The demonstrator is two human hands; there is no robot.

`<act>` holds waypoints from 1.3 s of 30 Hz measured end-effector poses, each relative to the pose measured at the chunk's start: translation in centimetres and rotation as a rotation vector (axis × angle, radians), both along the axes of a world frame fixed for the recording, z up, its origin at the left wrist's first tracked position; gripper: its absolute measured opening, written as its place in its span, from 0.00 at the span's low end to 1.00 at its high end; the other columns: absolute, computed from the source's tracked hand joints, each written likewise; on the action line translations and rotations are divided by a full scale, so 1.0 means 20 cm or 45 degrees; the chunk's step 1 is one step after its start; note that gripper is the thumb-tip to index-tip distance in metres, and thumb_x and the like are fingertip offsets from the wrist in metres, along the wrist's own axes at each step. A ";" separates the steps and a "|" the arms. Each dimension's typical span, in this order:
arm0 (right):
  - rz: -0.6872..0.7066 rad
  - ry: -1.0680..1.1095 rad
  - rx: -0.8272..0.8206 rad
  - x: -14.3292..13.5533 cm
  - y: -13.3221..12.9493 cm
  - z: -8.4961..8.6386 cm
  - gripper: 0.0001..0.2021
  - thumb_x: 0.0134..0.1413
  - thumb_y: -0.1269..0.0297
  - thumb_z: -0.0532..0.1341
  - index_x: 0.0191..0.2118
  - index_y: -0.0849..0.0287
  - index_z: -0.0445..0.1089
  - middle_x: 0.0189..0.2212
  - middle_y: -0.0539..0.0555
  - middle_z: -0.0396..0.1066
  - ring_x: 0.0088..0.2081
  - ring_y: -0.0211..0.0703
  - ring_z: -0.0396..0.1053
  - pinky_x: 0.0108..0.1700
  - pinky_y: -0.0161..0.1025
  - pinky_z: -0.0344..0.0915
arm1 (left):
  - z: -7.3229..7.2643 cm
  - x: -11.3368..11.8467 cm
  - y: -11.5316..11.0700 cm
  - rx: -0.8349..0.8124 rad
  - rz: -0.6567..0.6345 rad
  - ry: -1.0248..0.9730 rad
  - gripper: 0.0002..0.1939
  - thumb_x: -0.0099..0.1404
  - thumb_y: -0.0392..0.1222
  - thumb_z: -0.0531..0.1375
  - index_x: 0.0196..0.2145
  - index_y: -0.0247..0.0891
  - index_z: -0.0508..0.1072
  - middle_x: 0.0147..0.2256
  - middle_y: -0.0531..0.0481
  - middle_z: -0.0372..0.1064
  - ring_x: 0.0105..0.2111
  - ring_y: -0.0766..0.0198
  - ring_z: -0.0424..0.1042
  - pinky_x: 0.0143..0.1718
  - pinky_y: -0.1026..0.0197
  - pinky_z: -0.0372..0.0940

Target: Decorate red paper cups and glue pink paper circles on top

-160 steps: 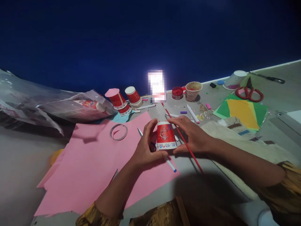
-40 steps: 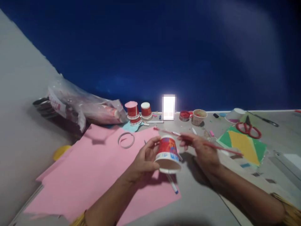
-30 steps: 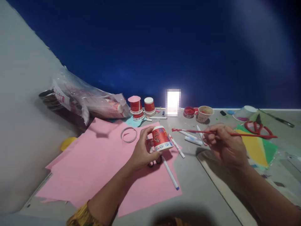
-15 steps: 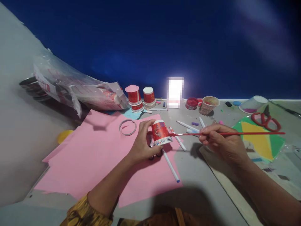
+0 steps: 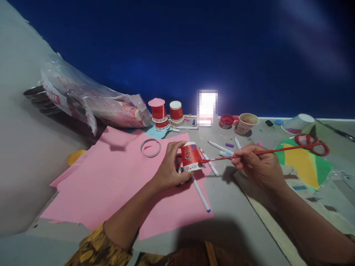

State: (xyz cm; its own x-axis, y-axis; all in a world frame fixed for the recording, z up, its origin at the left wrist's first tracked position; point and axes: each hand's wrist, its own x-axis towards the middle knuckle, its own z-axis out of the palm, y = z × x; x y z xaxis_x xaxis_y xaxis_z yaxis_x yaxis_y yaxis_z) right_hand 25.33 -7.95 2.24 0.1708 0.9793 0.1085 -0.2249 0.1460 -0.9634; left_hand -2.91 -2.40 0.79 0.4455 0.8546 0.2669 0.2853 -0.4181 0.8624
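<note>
My left hand (image 5: 172, 166) grips a red and white paper cup (image 5: 190, 157), turned bottom up, with fingers at its top and the thumb under its rim. In my right hand (image 5: 256, 166), a thin red paintbrush (image 5: 280, 149) is pinched near its metal collar. The brush's red-wet tip touches the cup's right side, low near the white patterned band. Beneath the cup lie pink paper sheets (image 5: 111, 184) and a white marker with a blue end (image 5: 201, 195). Behind the brush tip rests a white and red marker (image 5: 209, 162).
At the back stand stacked red cups with a pink cone top (image 5: 156, 111), another cup stack (image 5: 176, 112), a red paint jar (image 5: 226, 121) and a stained paper cup (image 5: 246, 123). A tape ring (image 5: 150, 147) lies on the pink paper. Red scissors (image 5: 321, 147) sit right; a plastic bag (image 5: 94, 103) lies left.
The brush tip has moved down the cup's right side toward the band, and the handle's far end has tilted up. The cup has shifted slightly right in my left hand.
</note>
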 end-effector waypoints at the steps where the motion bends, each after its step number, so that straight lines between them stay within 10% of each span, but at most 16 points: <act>1: -0.003 -0.003 0.005 0.00 0.00 0.00 0.14 0.54 0.50 0.77 0.32 0.55 0.81 0.25 0.52 0.79 0.23 0.37 0.74 0.24 0.32 0.75 | 0.00 0.00 0.00 -0.006 -0.002 0.003 0.42 0.52 0.36 0.69 0.63 0.47 0.62 0.61 0.43 0.58 0.63 0.45 0.64 0.63 0.40 0.69; 39: -0.009 -0.089 -0.030 -0.02 -0.03 0.03 0.13 0.54 0.53 0.77 0.29 0.56 0.80 0.27 0.53 0.79 0.24 0.38 0.74 0.26 0.33 0.73 | 0.02 0.00 -0.01 -0.059 -0.024 -0.007 0.42 0.51 0.37 0.69 0.63 0.47 0.63 0.61 0.43 0.60 0.63 0.44 0.65 0.59 0.43 0.72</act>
